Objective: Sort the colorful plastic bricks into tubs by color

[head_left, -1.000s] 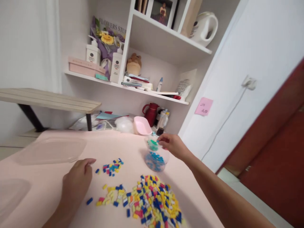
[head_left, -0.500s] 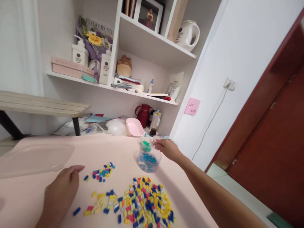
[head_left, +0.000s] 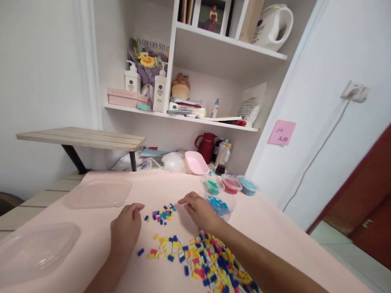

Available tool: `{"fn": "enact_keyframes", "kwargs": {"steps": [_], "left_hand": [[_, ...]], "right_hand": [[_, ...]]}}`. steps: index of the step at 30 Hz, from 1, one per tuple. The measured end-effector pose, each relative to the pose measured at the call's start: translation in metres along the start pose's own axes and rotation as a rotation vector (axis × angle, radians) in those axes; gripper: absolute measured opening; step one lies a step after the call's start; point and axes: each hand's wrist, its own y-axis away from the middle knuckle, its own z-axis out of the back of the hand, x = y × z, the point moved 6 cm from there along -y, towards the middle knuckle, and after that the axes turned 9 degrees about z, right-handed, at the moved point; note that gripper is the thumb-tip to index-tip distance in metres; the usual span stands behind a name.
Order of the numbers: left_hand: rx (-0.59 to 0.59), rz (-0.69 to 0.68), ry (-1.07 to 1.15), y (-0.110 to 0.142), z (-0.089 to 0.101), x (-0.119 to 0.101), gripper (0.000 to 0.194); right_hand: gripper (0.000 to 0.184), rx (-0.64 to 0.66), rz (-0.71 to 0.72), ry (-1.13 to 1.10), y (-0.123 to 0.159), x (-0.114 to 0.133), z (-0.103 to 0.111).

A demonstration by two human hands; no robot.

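My right hand (head_left: 198, 209) reaches over the table with its index finger stretched out and its thumb apart, just right of a small pile of colored plastic bricks (head_left: 164, 213). Nothing shows between its fingertips. On the pile's left side, my left hand (head_left: 126, 224) rests with its fingers curled together; whether it holds anything is hidden. A larger heap of yellow, blue, pink and white bricks (head_left: 210, 260) spreads in front, partly covered by my right forearm. Behind my right hand is a clear tub of blue bricks (head_left: 218, 205), partly hidden by it.
Farther back stand tubs of green bricks (head_left: 211, 187), red bricks (head_left: 231, 185) and light blue bricks (head_left: 248, 185). Two clear lids (head_left: 97, 194) lie at left. A pink basin (head_left: 196, 163) and a red jug (head_left: 206, 147) are behind the table, below white shelves (head_left: 214, 122).
My right hand has come from the red tub back toward the small pile, and its fingers have parted. My left hand stays beside the pile. The view has shifted left.
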Motion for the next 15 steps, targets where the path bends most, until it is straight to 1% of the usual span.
{"fn": "enact_keyframes", "kwargs": {"steps": [2, 5, 9, 15], "left_hand": [[0.005, 0.008, -0.006, 0.001, 0.0, 0.0, 0.03], [0.012, 0.014, -0.012, 0.001, 0.0, -0.002, 0.031], [0.017, 0.005, -0.032, -0.001, 0.0, -0.004, 0.032], [0.037, -0.006, -0.056, -0.006, -0.003, -0.002, 0.032]], "right_hand": [[0.034, 0.051, -0.04, 0.108, -0.003, -0.007, -0.018], [0.028, 0.099, -0.08, 0.233, -0.008, -0.01, -0.032], [0.023, 0.109, -0.109, 0.3, -0.013, -0.004, -0.037], [0.02, 0.104, -0.135, 0.265, -0.019, -0.002, -0.038]]}}
